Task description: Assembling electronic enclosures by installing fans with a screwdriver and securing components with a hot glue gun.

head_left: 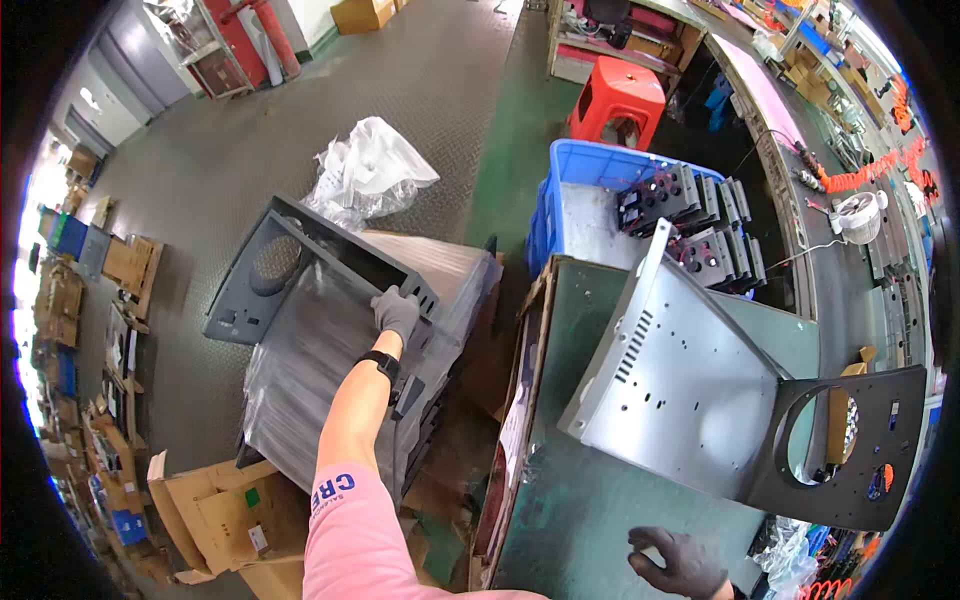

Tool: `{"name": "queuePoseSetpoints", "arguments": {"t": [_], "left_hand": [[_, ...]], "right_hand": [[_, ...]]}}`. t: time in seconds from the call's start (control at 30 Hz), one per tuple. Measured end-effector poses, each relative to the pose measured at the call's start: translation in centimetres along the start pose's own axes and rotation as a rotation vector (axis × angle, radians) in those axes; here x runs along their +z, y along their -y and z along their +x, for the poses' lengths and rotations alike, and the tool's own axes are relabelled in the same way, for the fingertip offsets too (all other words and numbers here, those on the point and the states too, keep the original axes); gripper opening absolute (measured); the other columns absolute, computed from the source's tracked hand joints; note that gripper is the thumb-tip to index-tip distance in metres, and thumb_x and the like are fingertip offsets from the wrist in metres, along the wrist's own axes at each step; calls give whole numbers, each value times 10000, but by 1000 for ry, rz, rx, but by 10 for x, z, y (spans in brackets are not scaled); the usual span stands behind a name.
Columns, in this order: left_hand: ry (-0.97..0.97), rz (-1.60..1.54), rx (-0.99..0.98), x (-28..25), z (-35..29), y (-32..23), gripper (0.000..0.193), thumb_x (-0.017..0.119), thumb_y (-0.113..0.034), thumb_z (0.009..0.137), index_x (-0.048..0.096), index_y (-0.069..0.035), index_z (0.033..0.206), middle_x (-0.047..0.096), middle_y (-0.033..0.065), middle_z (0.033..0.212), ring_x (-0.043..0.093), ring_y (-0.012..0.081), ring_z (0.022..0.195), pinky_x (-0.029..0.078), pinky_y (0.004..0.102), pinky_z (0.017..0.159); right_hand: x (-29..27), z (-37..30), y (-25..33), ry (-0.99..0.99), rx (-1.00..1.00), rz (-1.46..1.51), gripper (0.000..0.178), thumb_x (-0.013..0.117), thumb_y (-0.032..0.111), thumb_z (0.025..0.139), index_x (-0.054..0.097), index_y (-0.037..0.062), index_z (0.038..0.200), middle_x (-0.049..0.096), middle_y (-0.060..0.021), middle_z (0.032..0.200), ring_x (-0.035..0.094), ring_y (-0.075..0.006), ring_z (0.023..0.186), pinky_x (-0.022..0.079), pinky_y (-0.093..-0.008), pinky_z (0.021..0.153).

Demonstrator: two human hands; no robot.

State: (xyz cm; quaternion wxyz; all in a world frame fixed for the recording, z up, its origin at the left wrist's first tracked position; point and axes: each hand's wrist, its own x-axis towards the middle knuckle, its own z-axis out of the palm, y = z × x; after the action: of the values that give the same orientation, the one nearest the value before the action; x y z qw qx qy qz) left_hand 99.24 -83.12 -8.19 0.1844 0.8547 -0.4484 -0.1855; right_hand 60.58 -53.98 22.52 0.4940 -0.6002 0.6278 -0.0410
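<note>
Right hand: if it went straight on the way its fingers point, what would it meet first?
The right hand points left across the green tabletop; the way looks free to the left edge, though hand height is unclear.

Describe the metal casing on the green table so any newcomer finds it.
Find the green table, right of centre. On it, nearer than the blue bin, rests the metal casing. Its silvery face distinguishes it from the dark casing left of the table.

Left of the perforated metal chassis (685, 390), the green benchtop (548, 515) offers passage; beyond the chassis, a blue crate (595, 160) obstructs.
</note>
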Motion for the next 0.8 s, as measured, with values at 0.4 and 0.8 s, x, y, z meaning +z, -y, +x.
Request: {"name": "queuePoseSetpoints", "arguments": {"t": [0.4,0.8], "left_hand": [[336,56,156,-133,-220,208,150,549,-158,686,563,-39,776,570,205,777,537,387,789,430,446,691],[215,79,90,-176,-348,266,378,627,-122,597,562,-132,969,516,135,992,482,326,977,363,405,890]], "right_hand": [[90,161,113,574,-639,-130,313,498,229,845,444,29,1080,563,-192,890,563,-379,802,460,-434,689],[232,316,160,26,-764,-640,622,579,376,763,390,-26,1198,498,-252,1103,515,-393,965,416,-454,819]]}}
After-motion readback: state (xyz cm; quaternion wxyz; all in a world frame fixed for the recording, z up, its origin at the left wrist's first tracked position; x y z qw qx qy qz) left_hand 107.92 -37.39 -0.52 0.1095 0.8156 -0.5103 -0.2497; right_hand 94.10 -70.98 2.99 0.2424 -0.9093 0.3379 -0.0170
